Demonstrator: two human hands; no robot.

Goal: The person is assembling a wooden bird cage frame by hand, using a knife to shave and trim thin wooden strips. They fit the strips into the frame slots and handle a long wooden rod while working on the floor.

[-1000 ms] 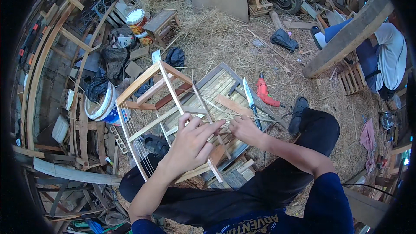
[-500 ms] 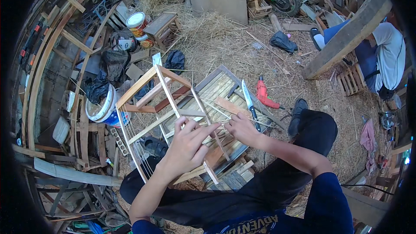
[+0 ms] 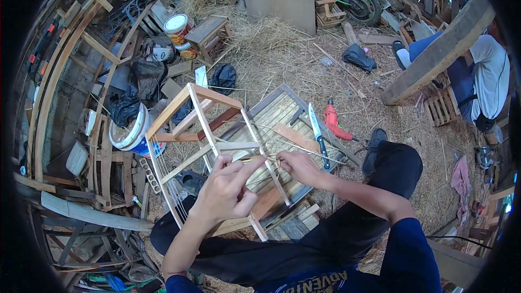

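A light wooden frame [image 3: 199, 109] of slim bars stands tilted in front of me, with strings stretched along its left side. My left hand [image 3: 222, 191] is over its near part, index finger reaching toward the right bar and the other fingers curled; what they hold is hidden. Against that same bar, my right hand [image 3: 299, 168] pinches a thin pale strand [image 3: 279, 164]. Under the frame lies a slatted wooden panel [image 3: 271, 109] bearing a flat board piece [image 3: 296, 138], a knife [image 3: 317, 134] with a dark handle and a hammer [image 3: 297, 115].
A red power drill [image 3: 336, 123] lies right of the panel. Left of the frame stands a white-and-blue bucket [image 3: 130, 133]. Farther off are a small wooden stool [image 3: 207, 35] and paint cans [image 3: 179, 31]. A slanted post [image 3: 434, 57] partly hides a seated person [image 3: 488, 76]. Straw covers the floor.
My right hand has drawn in slightly, its fingers more tightly pinched at the bar. My left hand has turned a little, with its fingers lower. The whole view has shifted slightly.
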